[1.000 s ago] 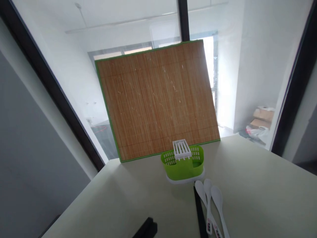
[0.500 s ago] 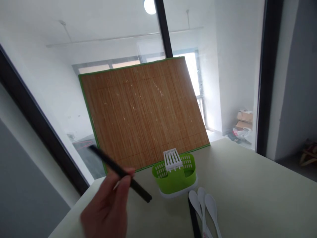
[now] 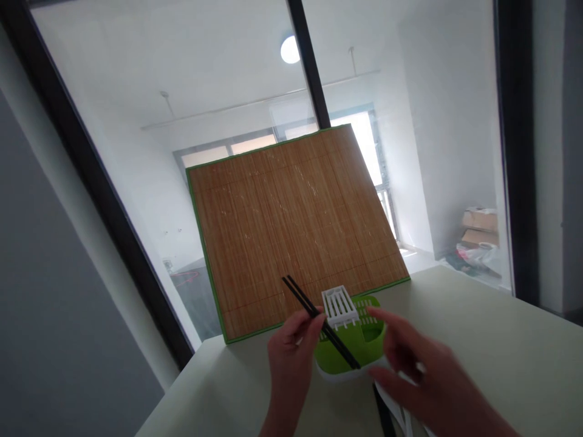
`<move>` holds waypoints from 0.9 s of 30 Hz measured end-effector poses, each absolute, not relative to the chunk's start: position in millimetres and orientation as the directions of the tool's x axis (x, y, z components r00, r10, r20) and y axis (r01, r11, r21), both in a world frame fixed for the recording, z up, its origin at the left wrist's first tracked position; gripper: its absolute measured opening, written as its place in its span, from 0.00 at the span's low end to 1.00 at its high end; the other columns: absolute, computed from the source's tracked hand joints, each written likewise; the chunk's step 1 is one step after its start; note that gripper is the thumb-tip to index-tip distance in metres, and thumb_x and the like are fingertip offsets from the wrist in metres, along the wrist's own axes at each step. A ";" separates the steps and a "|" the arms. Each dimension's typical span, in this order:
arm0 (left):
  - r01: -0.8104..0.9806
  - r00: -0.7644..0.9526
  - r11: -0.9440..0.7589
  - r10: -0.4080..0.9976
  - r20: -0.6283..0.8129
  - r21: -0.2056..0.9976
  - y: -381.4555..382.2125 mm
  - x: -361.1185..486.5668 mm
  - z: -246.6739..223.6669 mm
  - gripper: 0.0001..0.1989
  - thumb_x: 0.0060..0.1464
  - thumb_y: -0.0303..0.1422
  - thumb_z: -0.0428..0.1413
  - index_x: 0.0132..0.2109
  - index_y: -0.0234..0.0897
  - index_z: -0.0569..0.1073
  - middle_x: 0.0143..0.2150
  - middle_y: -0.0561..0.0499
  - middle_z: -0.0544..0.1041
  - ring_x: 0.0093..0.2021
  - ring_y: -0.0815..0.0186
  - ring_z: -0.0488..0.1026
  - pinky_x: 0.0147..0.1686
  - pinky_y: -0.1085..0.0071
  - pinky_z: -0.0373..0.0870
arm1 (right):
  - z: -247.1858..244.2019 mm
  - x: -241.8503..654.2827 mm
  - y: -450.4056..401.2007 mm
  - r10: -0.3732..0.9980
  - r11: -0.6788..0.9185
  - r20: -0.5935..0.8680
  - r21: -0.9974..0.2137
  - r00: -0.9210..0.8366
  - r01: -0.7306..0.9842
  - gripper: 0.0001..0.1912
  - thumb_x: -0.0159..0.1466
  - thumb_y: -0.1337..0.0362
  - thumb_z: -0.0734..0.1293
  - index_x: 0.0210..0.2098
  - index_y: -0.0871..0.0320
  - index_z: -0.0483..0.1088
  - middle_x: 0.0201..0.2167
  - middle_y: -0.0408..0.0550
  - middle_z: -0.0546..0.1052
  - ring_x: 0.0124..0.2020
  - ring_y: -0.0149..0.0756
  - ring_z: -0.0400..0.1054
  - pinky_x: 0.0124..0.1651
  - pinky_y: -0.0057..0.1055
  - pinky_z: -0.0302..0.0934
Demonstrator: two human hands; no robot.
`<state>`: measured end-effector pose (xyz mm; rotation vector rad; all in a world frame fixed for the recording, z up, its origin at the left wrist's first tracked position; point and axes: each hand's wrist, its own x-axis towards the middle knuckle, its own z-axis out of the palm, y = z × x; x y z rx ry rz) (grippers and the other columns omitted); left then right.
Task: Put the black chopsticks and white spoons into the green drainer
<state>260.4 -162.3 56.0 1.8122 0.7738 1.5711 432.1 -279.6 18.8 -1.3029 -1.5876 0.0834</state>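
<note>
Far left, dark frame bar slanting down to the pale, smooth-topped table. Next, brown slatted mat with green edging, standing tilted against the glass, lower edge on the tabletop. Left hand in front of the mat's lower right part: thumb and fingers pinched narrow around a pair of slim black chopsticks. Sticks slant from upper left to lower right, held mid-length, lower ends in front of the basket. Bright green plastic basket with pierced walls and a white base sits on the table, just right of the left hand; white slatted plastic rack at its top. Nearer the viewer, a black stick-like piece lies beside white plastic spoons, partly covered by the right hand. That hand: nothing seen in its grip, index finger and thumb spread wide at the basket's right side; contact cannot be told. Far right, beyond the glass, stacked brown cardboard boxes.
</note>
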 end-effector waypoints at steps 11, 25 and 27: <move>0.164 0.425 -0.467 0.828 0.365 0.869 -168.3 235.5 -24.0 0.10 0.49 0.38 0.61 0.36 0.37 0.79 0.32 0.49 0.81 0.33 0.63 0.77 0.35 0.74 0.74 | -117.5 396.5 -191.7 0.897 0.407 0.390 -0.543 -0.209 0.735 0.05 0.59 0.68 0.63 0.27 0.57 0.65 0.26 0.42 0.75 0.26 0.30 0.65 0.27 0.26 0.49; 0.236 0.438 -0.515 0.813 0.383 0.824 -162.7 236.8 -21.7 0.10 0.51 0.40 0.59 0.35 0.39 0.80 0.32 0.50 0.81 0.34 0.62 0.78 0.35 0.73 0.75 | -129.7 398.2 -200.2 0.919 0.350 0.356 -0.535 -0.170 0.769 0.06 0.53 0.72 0.66 0.29 0.56 0.70 0.27 0.42 0.77 0.27 0.34 0.70 0.29 0.27 0.56; 0.247 0.377 -0.559 0.808 0.453 0.791 -157.8 229.2 -3.0 0.10 0.51 0.40 0.59 0.35 0.39 0.80 0.33 0.50 0.81 0.34 0.62 0.78 0.36 0.72 0.75 | -123.7 402.8 -204.4 0.915 0.356 0.371 -0.564 -0.157 0.745 0.14 0.53 0.73 0.65 0.39 0.55 0.71 0.29 0.42 0.78 0.29 0.35 0.72 0.31 0.27 0.58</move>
